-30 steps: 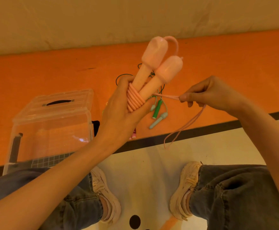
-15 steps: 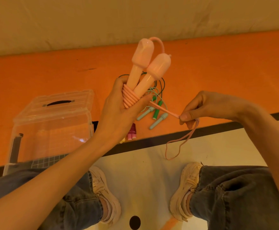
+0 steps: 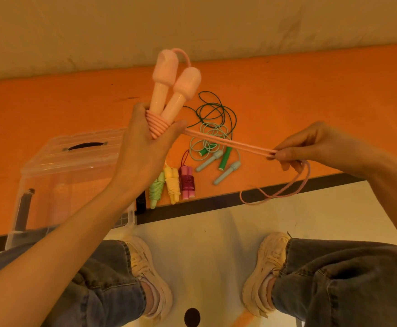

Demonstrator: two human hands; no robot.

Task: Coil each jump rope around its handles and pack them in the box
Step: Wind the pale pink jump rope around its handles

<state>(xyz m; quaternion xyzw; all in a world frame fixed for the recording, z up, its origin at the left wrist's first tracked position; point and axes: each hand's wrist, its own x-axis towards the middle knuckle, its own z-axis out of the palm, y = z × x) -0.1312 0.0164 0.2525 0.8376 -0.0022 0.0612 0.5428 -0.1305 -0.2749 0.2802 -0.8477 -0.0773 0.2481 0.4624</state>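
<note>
I am seated, looking down past my knees at an orange mat (image 3: 310, 90) on the floor. My left hand (image 3: 145, 147) is raised in front of me, fingers and thumb wrapped around the lower ends of two pink jump rope handles (image 3: 169, 90), which stand side by side with their fat ends pointing up and away. Several turns of pink rope (image 3: 156, 125) are wound around the handles just above my grip. From that coil a doubled strand runs taut to my right hand (image 3: 322, 147), which pinches it between thumb and fingertips; the slack rest of the rope hangs below that hand in a loose loop. On the mat beyond my hands lie two uncoiled ropes in a tangle, one dark green (image 3: 216, 109) and one pale mint (image 3: 210, 135), with their handles lying near each other. Just beside them, near the mat's dark edge, three wound bundles lie in a row: light green (image 3: 156, 191), yellow (image 3: 172, 182), and magenta (image 3: 187, 182). To my left stands the clear plastic box (image 3: 58, 175) with its black-handled lid on; I cannot tell what it holds. My pale sneakers (image 3: 145, 267) and jeans fill the bottom of the view.
</note>
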